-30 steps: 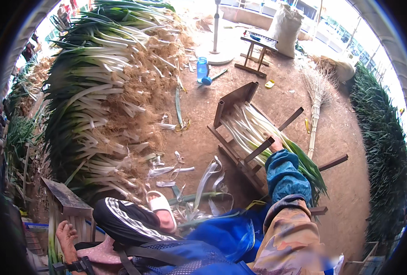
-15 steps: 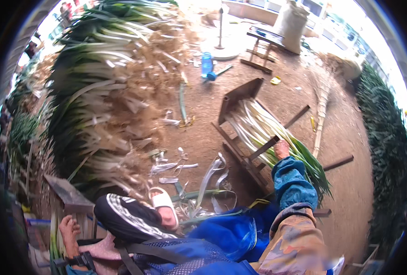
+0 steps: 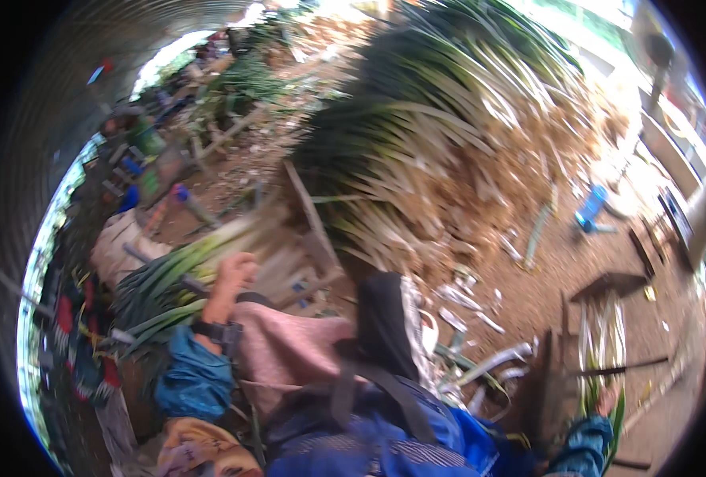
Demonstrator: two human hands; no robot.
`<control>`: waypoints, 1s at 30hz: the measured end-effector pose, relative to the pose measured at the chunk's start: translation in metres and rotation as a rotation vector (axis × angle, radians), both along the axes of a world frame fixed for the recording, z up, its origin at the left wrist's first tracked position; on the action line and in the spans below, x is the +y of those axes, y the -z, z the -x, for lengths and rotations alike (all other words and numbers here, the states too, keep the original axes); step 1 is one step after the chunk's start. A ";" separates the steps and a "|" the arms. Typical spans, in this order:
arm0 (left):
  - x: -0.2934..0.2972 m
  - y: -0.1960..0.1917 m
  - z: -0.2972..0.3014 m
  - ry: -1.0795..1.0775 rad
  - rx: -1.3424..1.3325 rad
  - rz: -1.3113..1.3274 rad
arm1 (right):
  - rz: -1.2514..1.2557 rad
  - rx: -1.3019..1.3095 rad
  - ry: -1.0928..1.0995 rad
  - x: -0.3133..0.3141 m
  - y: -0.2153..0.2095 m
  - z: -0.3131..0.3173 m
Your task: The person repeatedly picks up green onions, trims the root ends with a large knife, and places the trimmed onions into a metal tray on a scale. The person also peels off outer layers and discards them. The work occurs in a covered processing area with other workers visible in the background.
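Note:
My left hand (image 3: pixel 234 274) reaches out to the left and curls over a bunch of green onions (image 3: pixel 166 278) lying on a low wooden frame (image 3: pixel 312 238). A dark watch sits on that wrist, above a blue sleeve. My right hand (image 3: pixel 606 396) is at the lower right, at the near end of a wooden crate (image 3: pixel 607 285) that holds long green onions (image 3: pixel 599 342). It touches their green leaves, and its fingers are too small and blurred to read. A big heap of green onions (image 3: pixel 448 135) with pale roots fills the middle.
My bent knee in pink cloth (image 3: pixel 289 350) and a dark shoe (image 3: pixel 385 318) are between the hands. Trimmed scraps (image 3: pixel 480 362) litter the brown dirt floor. A blue bottle (image 3: pixel 590 208) lies to the right. Tools and clutter (image 3: pixel 142 171) stand at the far left.
The view has swung sharply left. My left hand has come into view on a bunch at the left; the crate and my right hand have slid to the lower right edge.

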State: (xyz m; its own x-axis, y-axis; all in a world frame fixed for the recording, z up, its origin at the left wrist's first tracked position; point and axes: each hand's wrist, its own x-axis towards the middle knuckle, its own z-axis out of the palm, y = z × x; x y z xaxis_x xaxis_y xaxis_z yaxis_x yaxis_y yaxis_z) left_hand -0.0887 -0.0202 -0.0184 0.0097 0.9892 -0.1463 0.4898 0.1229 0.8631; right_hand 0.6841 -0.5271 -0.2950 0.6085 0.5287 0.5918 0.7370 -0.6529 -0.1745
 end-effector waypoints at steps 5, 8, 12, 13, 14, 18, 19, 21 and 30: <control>-0.007 0.028 0.041 0.009 0.048 -0.174 | -0.063 0.353 -0.289 0.170 -0.042 0.175; -0.017 0.046 0.058 0.009 0.217 -0.382 | 0.098 0.546 -0.553 0.250 -0.085 0.286; -0.039 0.060 0.074 0.057 0.467 -0.773 | 0.320 0.679 -0.735 0.297 -0.142 0.365; -0.044 0.063 0.077 0.066 0.490 -0.716 | 0.368 0.700 -0.744 0.298 -0.153 0.372; -0.048 0.065 0.080 0.073 0.490 -0.729 | 0.401 0.723 -0.730 0.297 -0.164 0.374; -0.058 0.064 0.085 -0.007 0.500 -0.733 | 0.458 0.792 -0.614 0.275 -0.209 0.357; -0.061 0.062 0.086 -0.022 0.514 -0.754 | 0.455 0.816 -0.561 0.264 -0.224 0.348; -0.065 0.058 0.086 -0.012 0.449 -0.724 | 0.444 0.865 -0.463 0.240 -0.251 0.327; -0.074 0.049 0.087 0.111 0.430 -0.622 | 0.464 0.656 -0.355 0.284 -0.196 0.292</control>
State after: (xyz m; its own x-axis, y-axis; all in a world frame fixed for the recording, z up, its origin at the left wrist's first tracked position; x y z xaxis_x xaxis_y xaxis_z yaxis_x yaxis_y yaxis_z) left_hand -0.1755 -0.0947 -0.0671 0.1816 0.8872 0.4240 0.7793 -0.3928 0.4882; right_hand 0.3917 -0.2434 -0.0986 0.5048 0.8517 -0.1408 0.7543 -0.5145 -0.4079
